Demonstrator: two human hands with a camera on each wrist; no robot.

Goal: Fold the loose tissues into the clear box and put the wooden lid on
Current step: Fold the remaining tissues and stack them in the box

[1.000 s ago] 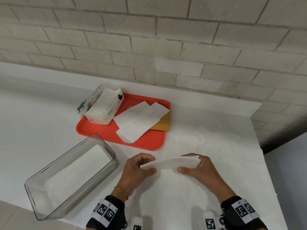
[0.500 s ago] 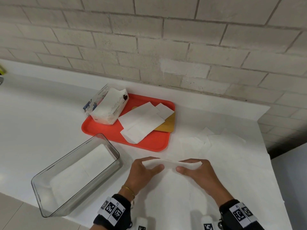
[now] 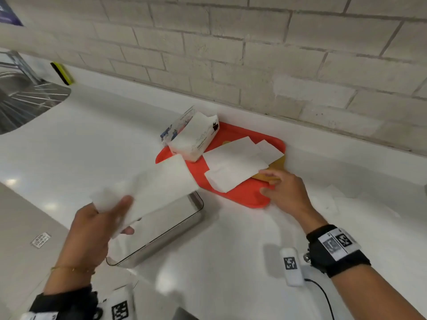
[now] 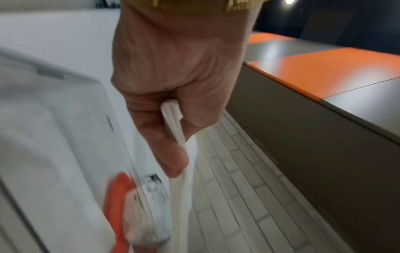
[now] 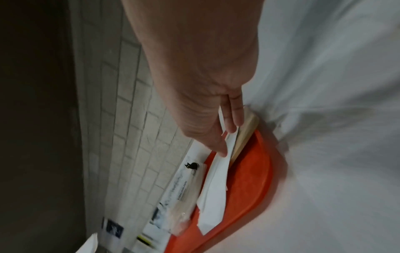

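My left hand (image 3: 124, 215) pinches a folded white tissue (image 3: 159, 185) between thumb and fingers and holds it over the clear box (image 3: 196, 204), hiding most of the box's inside. The left wrist view shows the folded tissue (image 4: 180, 137) edge-on in that pinch. My right hand (image 3: 268, 182) reaches onto the red tray (image 3: 245, 197) with fingers extended, at the corner of the loose tissues (image 3: 233, 162) lying there. Those tissues cover most of the wooden lid (image 3: 277, 162). In the right wrist view the fingertips (image 5: 234, 123) touch a loose tissue (image 5: 216, 188) beside the wooden lid (image 5: 246, 135).
An opened tissue pack (image 3: 194, 139) sits on the tray's far left corner. More flat tissues (image 3: 328, 202) lie on the white counter right of the tray. A steel sink (image 3: 23, 100) is at the far left. The brick wall (image 3: 254, 65) backs the counter, whose front edge runs past the box.
Both hands held the tissue between them before. Now the left hand alone has carried it left over the box, and the right hand has let go and reached to the tray.
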